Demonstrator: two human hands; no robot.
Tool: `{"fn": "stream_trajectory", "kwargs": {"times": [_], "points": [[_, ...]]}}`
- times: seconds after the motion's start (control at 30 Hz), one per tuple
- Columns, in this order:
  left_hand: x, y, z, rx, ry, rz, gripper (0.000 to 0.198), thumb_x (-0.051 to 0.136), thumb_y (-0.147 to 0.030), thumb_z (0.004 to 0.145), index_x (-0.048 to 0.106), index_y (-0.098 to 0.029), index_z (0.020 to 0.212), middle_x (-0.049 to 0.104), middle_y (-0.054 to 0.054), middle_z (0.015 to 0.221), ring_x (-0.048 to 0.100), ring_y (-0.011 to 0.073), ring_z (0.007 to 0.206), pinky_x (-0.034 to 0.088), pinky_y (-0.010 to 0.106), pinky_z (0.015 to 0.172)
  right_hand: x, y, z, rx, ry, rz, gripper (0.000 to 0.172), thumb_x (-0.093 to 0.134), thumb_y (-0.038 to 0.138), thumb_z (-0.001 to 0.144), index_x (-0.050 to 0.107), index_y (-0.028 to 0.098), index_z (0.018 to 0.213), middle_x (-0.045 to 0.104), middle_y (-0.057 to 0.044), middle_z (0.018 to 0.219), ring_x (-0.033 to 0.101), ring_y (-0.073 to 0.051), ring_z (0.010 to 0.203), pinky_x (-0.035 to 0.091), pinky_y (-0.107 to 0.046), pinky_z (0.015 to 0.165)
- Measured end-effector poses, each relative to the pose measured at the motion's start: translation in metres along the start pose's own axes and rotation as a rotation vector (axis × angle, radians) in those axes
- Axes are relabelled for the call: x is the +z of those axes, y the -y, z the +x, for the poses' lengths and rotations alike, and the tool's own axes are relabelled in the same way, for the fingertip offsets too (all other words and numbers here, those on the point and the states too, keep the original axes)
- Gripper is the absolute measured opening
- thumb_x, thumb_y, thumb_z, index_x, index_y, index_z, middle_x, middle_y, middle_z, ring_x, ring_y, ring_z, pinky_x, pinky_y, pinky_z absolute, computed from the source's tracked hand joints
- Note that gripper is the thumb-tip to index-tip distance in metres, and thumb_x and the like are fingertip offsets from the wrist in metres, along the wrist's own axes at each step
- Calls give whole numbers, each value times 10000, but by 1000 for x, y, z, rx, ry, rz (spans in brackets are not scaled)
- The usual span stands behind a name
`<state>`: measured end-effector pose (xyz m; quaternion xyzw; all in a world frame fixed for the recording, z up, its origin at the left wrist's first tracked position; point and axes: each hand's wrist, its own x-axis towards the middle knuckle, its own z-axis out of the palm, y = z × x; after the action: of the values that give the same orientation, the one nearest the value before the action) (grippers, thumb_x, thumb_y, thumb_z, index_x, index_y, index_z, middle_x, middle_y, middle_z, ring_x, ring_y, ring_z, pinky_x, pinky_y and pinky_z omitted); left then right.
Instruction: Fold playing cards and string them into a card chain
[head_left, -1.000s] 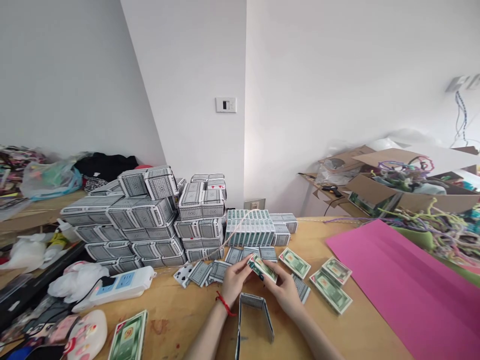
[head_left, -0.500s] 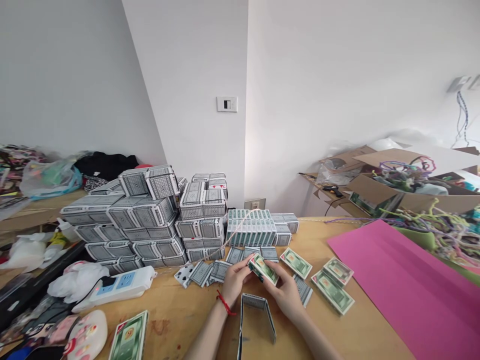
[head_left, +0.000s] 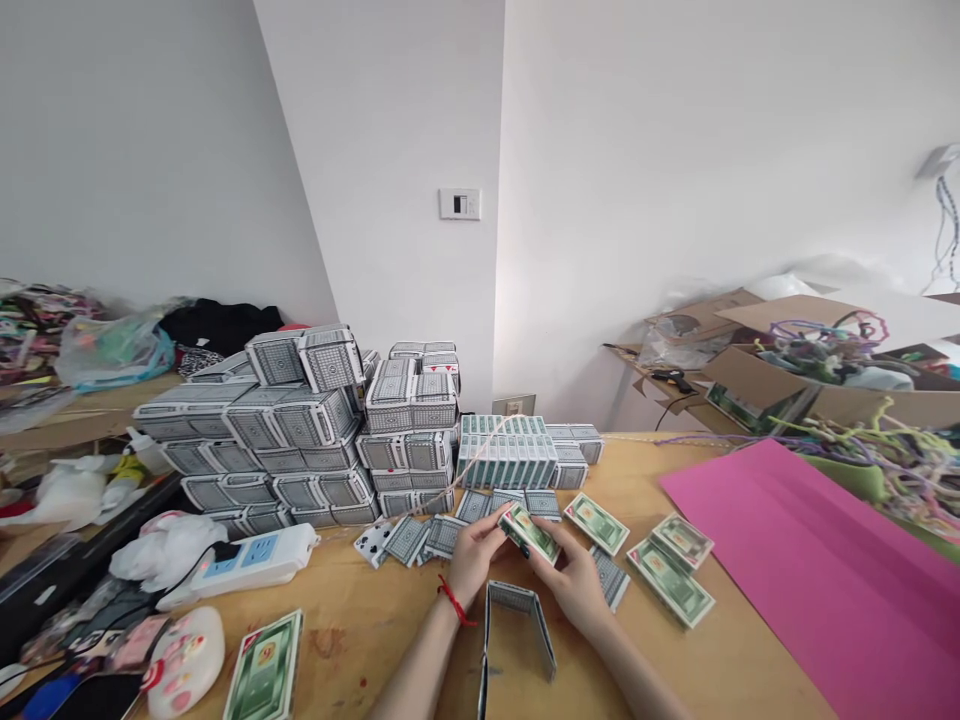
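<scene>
A green playing card box (head_left: 531, 533) is held between both hands above the table, tilted. My left hand (head_left: 477, 550) grips its left end, a red string bracelet round that wrist. On its right end my right hand (head_left: 574, 580) is closed, with a dark-nailed thumb at the near edge. Just below stand playing cards joined into an open-topped frame (head_left: 517, 600), near my forearms. Loose grey-backed cards (head_left: 409, 540) lie beyond my left hand, one face up. To the right rest more green card boxes (head_left: 671, 580), and another green card box (head_left: 264, 665) sits at front left.
Stacked blocks of grey-backed cards (head_left: 292, 420) rise at the back left, beside a row of green card boxes (head_left: 506, 452). A white power strip (head_left: 259, 560) lies left. Pink paper (head_left: 795, 580) covers the right side, near yarn (head_left: 892, 460) and a cardboard box (head_left: 855, 405).
The view has shifted slightly, so everything appears a little further right and higher. Both hands keep hold of the green card box in nearly the same pose.
</scene>
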<state>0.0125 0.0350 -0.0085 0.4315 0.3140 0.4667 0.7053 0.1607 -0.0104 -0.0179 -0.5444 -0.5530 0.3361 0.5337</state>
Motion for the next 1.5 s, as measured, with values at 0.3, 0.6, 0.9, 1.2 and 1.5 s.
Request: {"fn": "stream_trajectory", "kwargs": {"times": [0.3, 0.6, 0.9, 1.2, 1.5], "points": [[-1, 1, 0, 2, -71, -36, 386, 628, -222, 615, 605, -176, 997, 632, 77, 1054, 570, 250, 981, 463, 397, 828, 2, -2, -1, -42, -52, -14, 422, 593, 346, 700, 563, 198, 1094, 603, -84, 1089, 538, -272, 997, 419, -388, 872], [4, 1, -1, -52, -92, 0, 299, 699, -368, 581, 487, -158, 594, 578, -32, 591, 606, 162, 623, 500, 304, 628, 5, -6, -3, -252, -126, -247, 437, 556, 304, 732, 508, 214, 1156, 553, -88, 1150, 499, -267, 1067, 413, -414, 904], [1, 1, 0, -94, -90, 0, 264, 694, -343, 586, 504, -166, 632, 605, -29, 603, 615, 162, 562, 507, 315, 593, 5, -13, 0, -286, -143, -294, 427, 555, 290, 727, 494, 198, 1140, 570, -100, 1114, 517, -267, 1041, 431, -419, 883], [1, -4, -4, -89, -50, 44, 211, 652, -333, 641, 523, -169, 675, 649, 3, 679, 646, 211, 675, 520, 309, 561, 4, -3, 0, -183, -118, -222, 399, 546, 306, 736, 494, 181, 1111, 601, -95, 1044, 569, -245, 938, 479, -359, 794], [0, -3, -2, -128, -117, 35, 234, 664, -316, 614, 550, -162, 748, 666, 34, 712, 650, 237, 706, 534, 339, 563, 4, -3, 0, -197, -175, -227, 396, 562, 312, 718, 508, 176, 1086, 615, -94, 1015, 579, -248, 919, 488, -363, 775]]}}
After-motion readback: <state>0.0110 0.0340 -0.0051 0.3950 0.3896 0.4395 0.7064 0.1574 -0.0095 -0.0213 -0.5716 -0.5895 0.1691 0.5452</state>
